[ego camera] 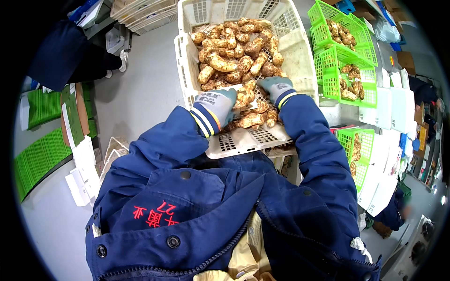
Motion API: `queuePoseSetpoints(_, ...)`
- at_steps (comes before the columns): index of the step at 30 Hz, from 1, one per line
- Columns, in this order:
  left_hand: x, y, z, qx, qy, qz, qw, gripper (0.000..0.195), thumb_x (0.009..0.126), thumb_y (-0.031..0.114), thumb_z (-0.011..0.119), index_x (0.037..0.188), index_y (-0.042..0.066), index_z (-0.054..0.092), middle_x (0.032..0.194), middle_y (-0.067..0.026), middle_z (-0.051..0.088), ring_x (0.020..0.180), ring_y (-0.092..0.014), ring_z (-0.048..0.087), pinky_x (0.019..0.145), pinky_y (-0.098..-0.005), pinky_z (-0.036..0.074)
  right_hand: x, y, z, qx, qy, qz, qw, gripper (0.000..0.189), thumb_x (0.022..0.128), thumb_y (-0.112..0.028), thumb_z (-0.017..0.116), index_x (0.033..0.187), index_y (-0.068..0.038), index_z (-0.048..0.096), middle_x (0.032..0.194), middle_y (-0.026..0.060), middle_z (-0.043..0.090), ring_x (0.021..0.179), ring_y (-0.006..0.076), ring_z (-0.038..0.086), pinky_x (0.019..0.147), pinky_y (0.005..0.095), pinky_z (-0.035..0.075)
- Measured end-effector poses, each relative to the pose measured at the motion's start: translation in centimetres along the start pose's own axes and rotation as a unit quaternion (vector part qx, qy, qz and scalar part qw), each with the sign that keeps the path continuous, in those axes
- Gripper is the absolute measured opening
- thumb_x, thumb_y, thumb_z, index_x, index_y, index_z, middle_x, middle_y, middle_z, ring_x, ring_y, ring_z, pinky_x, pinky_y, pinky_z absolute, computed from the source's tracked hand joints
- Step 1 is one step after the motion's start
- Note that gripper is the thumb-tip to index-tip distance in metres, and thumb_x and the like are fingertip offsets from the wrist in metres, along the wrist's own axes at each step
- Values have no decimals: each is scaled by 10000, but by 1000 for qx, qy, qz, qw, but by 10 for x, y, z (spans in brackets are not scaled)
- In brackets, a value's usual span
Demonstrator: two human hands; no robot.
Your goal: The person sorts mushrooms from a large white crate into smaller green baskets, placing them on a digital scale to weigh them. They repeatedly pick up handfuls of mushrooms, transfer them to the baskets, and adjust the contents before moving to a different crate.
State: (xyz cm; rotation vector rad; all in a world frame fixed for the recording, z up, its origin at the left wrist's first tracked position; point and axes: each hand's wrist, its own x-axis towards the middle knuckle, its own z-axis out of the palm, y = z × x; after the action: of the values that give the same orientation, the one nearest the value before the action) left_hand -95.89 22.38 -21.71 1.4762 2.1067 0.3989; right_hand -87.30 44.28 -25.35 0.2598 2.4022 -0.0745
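Note:
A large white plastic crate (297, 52) in front of me holds a heap of thick, brown-and-cream mushrooms (221, 63) that look like matsutake. My left hand (216, 103), in a grey-and-teal work glove, grips one mushroom (245, 95) near the crate's front end. A flat white piece (254, 104) shows around that mushroom; whether the hand holds it too is unclear. My right hand (277, 87), gloved alike, reaches down among the mushrooms by the right side. Its fingertips are partly hidden, so I cannot tell whether they grip anything. More mushrooms (255, 119) lie between my wrists.
Bright green baskets (367, 79) with mushrooms stand to the right, beside white foam boxes (402, 109). Stacked pale crates (144, 14) rise at the upper left. Green stacked crates (42, 158) and white boxes (82, 175) sit left. A person (65, 52) stands at the upper left.

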Motion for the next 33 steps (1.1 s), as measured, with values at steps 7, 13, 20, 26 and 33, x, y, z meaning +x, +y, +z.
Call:
queuePoseSetpoints(7,0,-5,7,20,-13,40,999,385,763,246,698,967,-18,506,768,-216,596,724,-397,593,634,-460,466,-18,48,-6,748,227,-42,622,501,757,-221,719,1132,78,570,936,99,658,784,149,613,722,255,502)
queuePoseSetpoints(13,3,11,-15,-80,-84,15,993,397,853,379,574,798,-13,614,722,-222,592,673,-371,587,599,-441,448,-27,38,-8,594,116,31,796,439,820,-357,681,1052,13,630,784,37,632,662,93,574,559,228,434)
queuePoseSetpoints(20,6,8,-3,-103,142,78,981,289,898,236,517,721,13,568,629,-189,545,594,-378,544,555,-444,425,53,1,-46,306,251,164,904,779,760,-479,625,1387,-98,364,1218,237,555,1155,344,532,971,373,418)
queuePoseSetpoints(26,5,7,-6,-136,173,60,974,240,890,203,511,742,21,563,635,-182,541,592,-372,536,549,-433,416,110,-1,-53,400,212,233,860,915,740,-465,700,1436,-103,230,1348,250,432,1243,376,439,1044,404,347)
queuePoseSetpoints(33,6,3,-12,-275,112,44,954,239,891,223,474,827,21,586,729,-189,574,674,-346,574,610,-400,439,67,40,-35,812,253,17,526,403,843,-36,521,1243,7,534,966,133,647,812,185,637,736,288,529)
